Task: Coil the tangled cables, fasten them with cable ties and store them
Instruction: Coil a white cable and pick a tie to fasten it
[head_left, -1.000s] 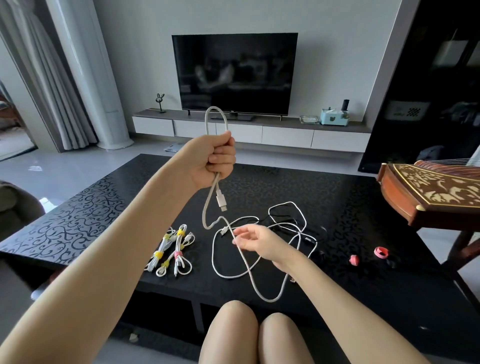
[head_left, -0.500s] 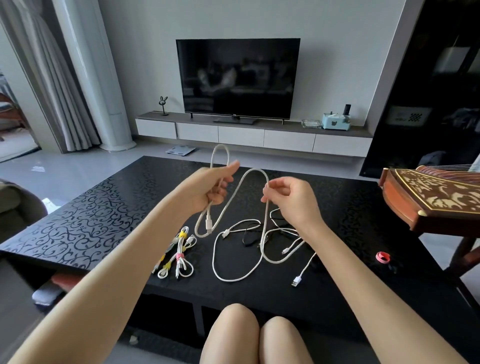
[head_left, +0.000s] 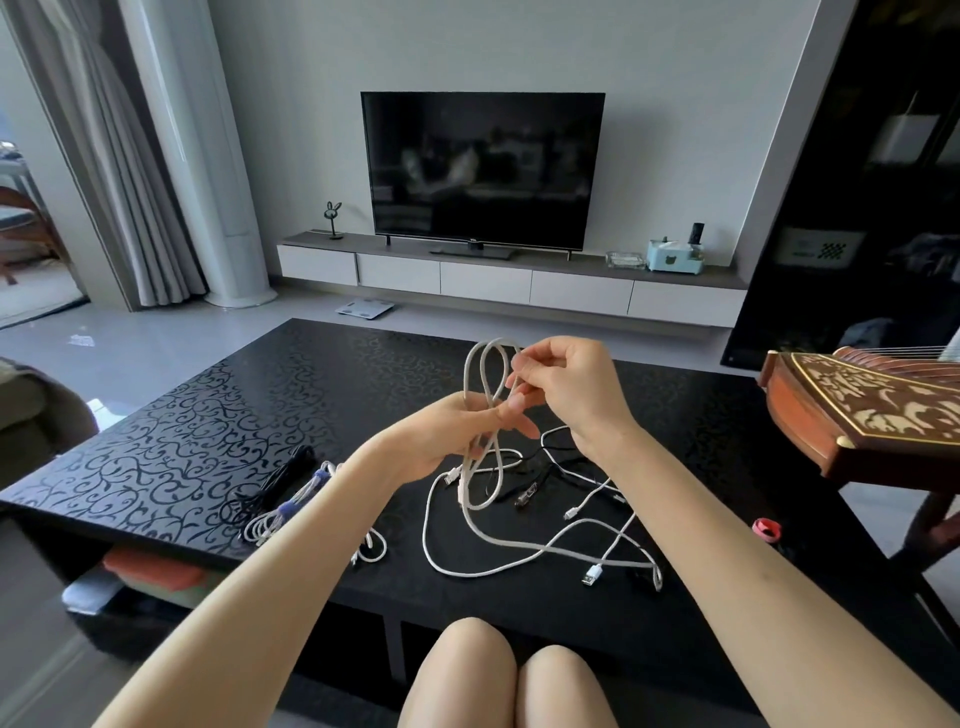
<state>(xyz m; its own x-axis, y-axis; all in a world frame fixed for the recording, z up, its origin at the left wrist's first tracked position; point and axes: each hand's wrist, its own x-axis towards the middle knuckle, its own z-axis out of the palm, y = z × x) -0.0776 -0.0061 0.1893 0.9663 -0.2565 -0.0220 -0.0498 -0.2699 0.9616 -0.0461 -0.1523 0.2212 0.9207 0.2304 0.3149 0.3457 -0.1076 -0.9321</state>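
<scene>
Near the black table's (head_left: 156, 447) left front corner lie tied cable bundles (head_left: 291, 506). Above the table's middle, the left hand (head_left: 457, 434) is closed around the white cable's (head_left: 485, 374) loops; the right hand (head_left: 566, 387) pinches the loop top. Loose cables (head_left: 571, 525) sprawl toward the front edge; a pink tie (head_left: 767, 530) lies at the right edge.

Above the table (head_left: 218, 415) we pinch the white cable (head_left: 480, 374) in our left hand (head_left: 457, 431); our right hand (head_left: 566, 384) grips its upright loops. Tied bundles (head_left: 291, 506) lie on the table's left.
</scene>
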